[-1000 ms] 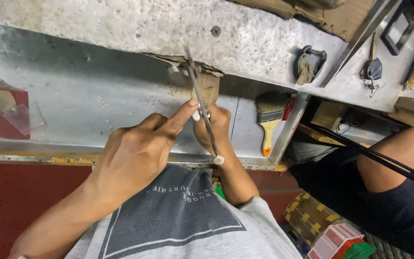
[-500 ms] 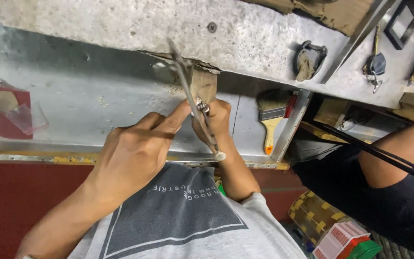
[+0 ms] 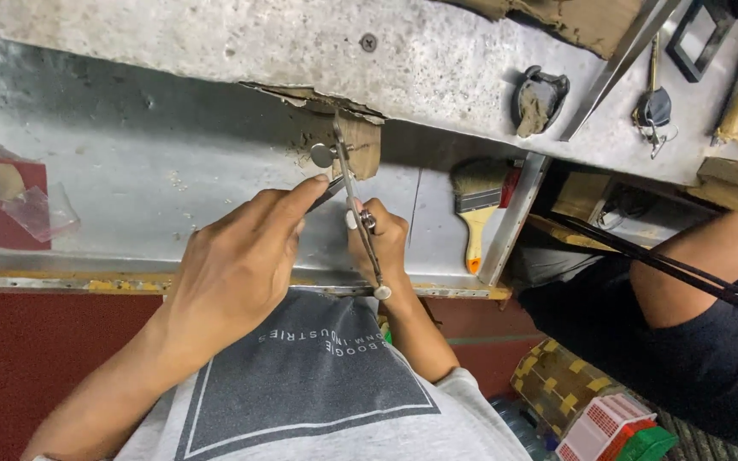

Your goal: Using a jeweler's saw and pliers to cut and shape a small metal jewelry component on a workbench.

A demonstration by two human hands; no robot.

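Note:
A thin metal tool (image 3: 360,224) with a ball at its near end and a round disc near its far end lies across a small brown piece (image 3: 362,147) on the grey metal bench (image 3: 147,171). My right hand (image 3: 379,248) is closed around the tool's shaft. My left hand (image 3: 237,269) reaches in from the left. Its index finger and thumb pinch a dark leg of the tool just below the disc. The tool's tip sits at the far edge of the brown piece, under a torn lip of the concrete-like ledge (image 3: 215,43).
A yellow-handled paintbrush (image 3: 474,213) stands right of my hands. A red box under clear plastic (image 3: 12,205) is at the left. Another person's arm in a dark sleeve (image 3: 702,290) and black cables are at the right. Coloured baskets (image 3: 608,423) lie below.
The tool has swung from leaning left to nearly upright, and its tip has drawn back to the brown piece. My left index finger has stretched further along the tool.

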